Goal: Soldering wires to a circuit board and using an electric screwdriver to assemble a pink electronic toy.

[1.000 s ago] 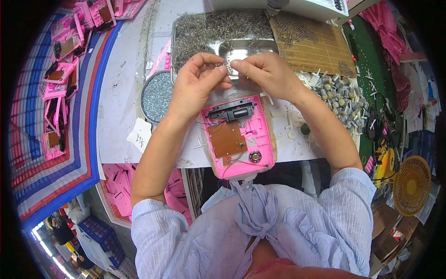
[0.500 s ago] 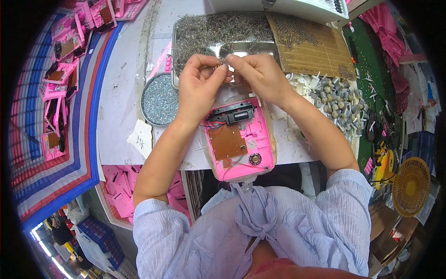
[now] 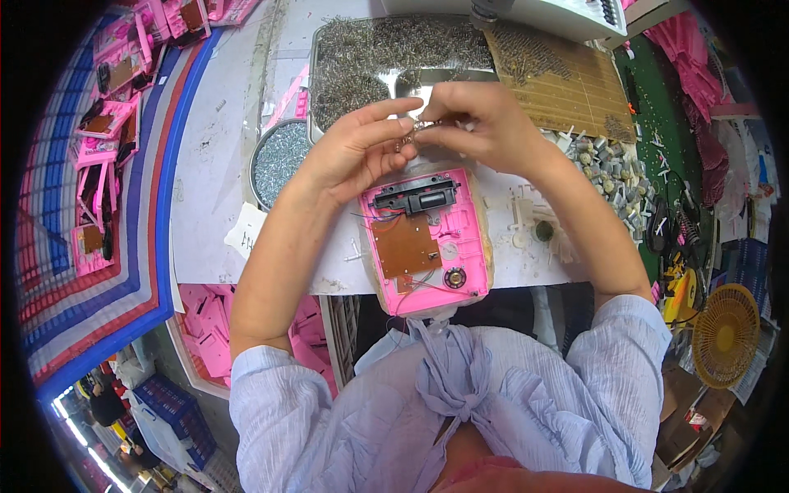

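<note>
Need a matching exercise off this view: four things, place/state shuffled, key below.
1. brown board
2. round dish
3. cardboard sheet
4. right hand

A. at the right end of the metal tray
B. pinching small metal parts
C. in the pink casing
D. filled with small silvery pieces

Pairs: 1-C, 2-D, 3-A, 4-B
</note>
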Demonstrator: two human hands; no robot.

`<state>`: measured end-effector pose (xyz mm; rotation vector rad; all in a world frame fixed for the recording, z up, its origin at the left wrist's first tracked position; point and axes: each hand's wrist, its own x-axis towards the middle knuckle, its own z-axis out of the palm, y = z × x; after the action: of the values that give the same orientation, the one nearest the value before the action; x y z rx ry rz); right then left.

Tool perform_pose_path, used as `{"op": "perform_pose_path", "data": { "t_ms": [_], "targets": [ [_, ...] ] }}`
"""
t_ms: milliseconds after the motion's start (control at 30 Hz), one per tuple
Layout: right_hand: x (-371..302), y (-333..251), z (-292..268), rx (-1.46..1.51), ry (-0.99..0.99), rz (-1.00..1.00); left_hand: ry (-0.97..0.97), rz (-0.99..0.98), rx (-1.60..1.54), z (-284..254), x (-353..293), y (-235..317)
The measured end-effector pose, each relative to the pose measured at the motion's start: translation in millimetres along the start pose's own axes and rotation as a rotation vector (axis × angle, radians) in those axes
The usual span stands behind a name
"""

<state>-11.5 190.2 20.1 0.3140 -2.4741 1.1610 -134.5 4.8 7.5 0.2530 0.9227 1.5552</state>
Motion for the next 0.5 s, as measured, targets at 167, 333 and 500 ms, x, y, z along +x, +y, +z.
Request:
{"op": "perform_pose_path", "data": {
  "t_ms": [167, 333, 500],
  "targets": [
    [7.0, -10.2, -15.4, 0.505, -0.185, 0.347, -0.162, -0.108, 0.162, -0.7, -7.1, 13.6],
    [8.5, -5.8, -16.2, 0.306, -0.249, 0.332, -0.187, -0.198, 0.329, -6.7, -2.8, 18.7],
    [7.2, 3.1, -6.0, -0.200, -0.019, -0.059, -0.030, -0.157, 0.393, 11.1, 0.2, 18.4]
  ]
}}
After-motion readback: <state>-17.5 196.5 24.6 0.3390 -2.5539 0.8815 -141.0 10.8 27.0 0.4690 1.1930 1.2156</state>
